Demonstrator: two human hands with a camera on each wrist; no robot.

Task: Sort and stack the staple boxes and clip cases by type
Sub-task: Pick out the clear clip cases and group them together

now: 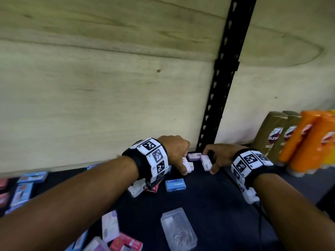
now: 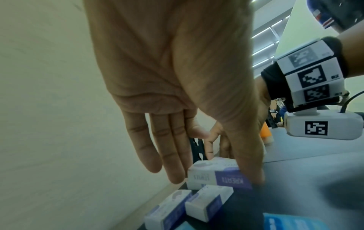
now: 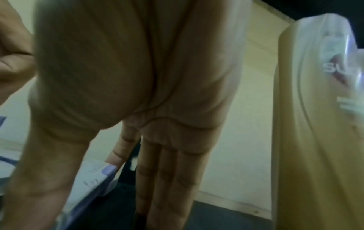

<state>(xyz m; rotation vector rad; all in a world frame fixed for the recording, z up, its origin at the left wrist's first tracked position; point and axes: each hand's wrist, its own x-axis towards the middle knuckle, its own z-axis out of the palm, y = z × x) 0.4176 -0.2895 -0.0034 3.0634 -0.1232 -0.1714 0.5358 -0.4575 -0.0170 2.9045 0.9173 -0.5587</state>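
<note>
Left hand (image 1: pixel 176 153) pinching a lilac box (image 2: pixel 217 175), right hand (image 1: pixel 218 156) another (image 1: pixel 205 162); likely light, stiff card, best gripped across short sides.

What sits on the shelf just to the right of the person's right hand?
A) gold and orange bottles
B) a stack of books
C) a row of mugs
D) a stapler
A: gold bottles and orange bottles stand past the right hand, beyond the black post.
</note>
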